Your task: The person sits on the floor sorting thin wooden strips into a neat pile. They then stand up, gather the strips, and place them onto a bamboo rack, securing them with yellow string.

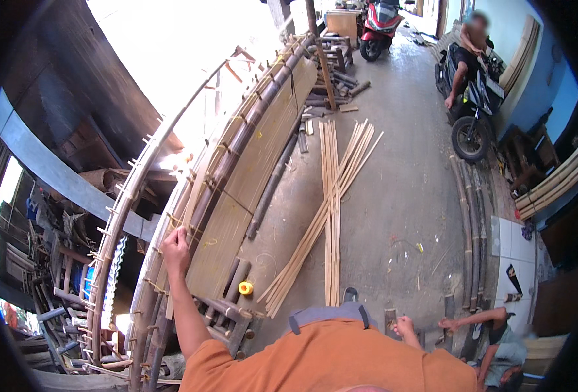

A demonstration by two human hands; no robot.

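My left arm reaches out to the left, and my left hand (176, 245) is closed around a thin pale bamboo strip (196, 189). The strip lies along a long bamboo frame (236, 144) of dark poles tied with yellow cord. My right hand (404, 326) is low at my right side with its fingers curled. Whatever it may hold is too small to make out. It is close to a short piece of dark bamboo (390, 319). Two bundles of split bamboo strips (332, 215) lie crossed on the floor ahead of me.
A co-worker (498, 343) sits at the lower right, one hand stretched toward my right side. Another person sits on a motorbike (475, 98) at the far right. A red scooter (380, 29) stands at the back. Bamboo poles (472, 242) line the right; a yellow roll (245, 287) lies left.
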